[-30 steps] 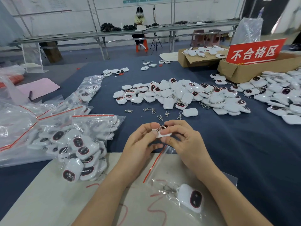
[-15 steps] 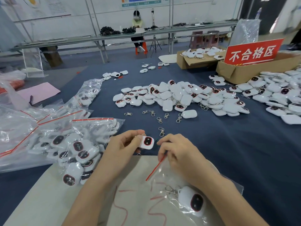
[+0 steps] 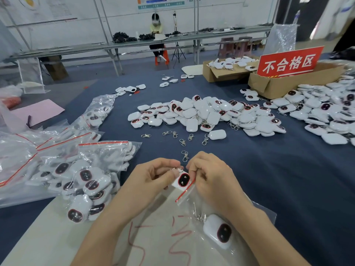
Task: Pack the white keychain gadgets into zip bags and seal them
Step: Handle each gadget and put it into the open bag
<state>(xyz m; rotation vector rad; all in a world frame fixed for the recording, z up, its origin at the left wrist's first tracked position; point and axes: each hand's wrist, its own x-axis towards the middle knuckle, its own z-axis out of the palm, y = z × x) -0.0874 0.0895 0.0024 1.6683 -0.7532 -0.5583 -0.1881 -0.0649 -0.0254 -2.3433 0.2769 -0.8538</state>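
So, the grip first: a white gadget (image 3: pixel 183 180) is pinched at its keyring end by the left hand (image 3: pixel 153 179), thumb and fingertips closed tight on it, dark red-rimmed face turned up. The mouth of a clear zip bag (image 3: pixel 184 193) is pinched by the right hand (image 3: pixel 213 179), fingers curled in close by the red zip strip, so no gap worth mentioning on either side. The gadget is held right at that strip, its lower edge touching or just overlapping it. Whether it's actually inside the opening can't be told from this angle, tbh.

A second gadget (image 3: pixel 219 231) is already seen lying inside the same bag, under the right wrist, with its metal clasp showing through the plastic. The bag is spread over a pale sheet (image 3: pixel 57 237) on which red marks have been scrawled. They can't be read.

Writing-wise, one thing is legible: a red sign (image 3: pixel 290 61) with white characters, 不合格区, stood in a cardboard box (image 3: pixel 278 84) far right. Posters are hung on the back wall but are too blurred to read.

A big pile of loose gadgets (image 3: pixel 207 116) is heaped mid-table on the blue cloth (image 3: pixel 288 189), loose clasps (image 3: pixel 182 140) are scattered in front of it, and filled bags (image 3: pixel 86 177) are stacked at the left.
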